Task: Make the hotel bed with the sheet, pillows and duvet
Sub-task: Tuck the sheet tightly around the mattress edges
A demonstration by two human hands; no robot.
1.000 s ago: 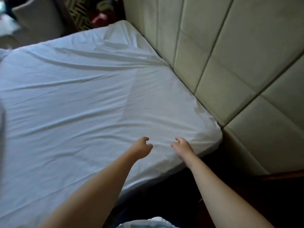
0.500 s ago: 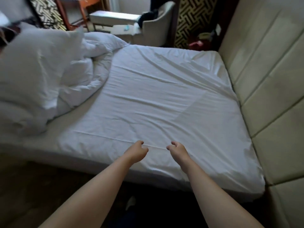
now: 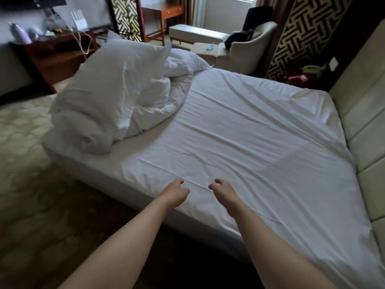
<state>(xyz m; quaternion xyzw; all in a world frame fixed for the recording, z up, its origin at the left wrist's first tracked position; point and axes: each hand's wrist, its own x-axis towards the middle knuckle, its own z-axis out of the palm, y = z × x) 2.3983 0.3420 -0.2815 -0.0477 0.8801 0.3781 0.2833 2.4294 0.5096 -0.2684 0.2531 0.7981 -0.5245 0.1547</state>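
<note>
Lower centre of frame: left hand (image 3: 177, 191) and right hand (image 3: 224, 190), side by side with a narrow gap, both over the near edge of the bed. Fingers of each loosely curled, thumbs apart from fingertips, nothing gripped. Cannot tell whether fingertips touch the cloth. Bare forearms running in from the bottom edge.

Under and beyond the hands: white sheet (image 3: 260, 142), spread flat across centre and right of frame, shallow creases throughout, one long fold line passing between the hands. Stops short toward the left, leaving a bare strip of mattress (image 3: 127, 151).

Centre left: duvet (image 3: 160, 105), bunched in a heap on the mattress, not spread. Pillow (image 3: 112, 80) propped on the heap, tilted. More white bulk behind it, pillow or duvet unclear.

Right edge: padded beige headboard (image 3: 366, 142), meeting the sheet's far side.

Top centre right: pale armchair (image 3: 252, 46) with dark clothing on it. Upper left: dark wooden bench (image 3: 54, 59) carrying a purple bottle (image 3: 19, 34). Left side: patterned carpet (image 3: 23, 147).
</note>
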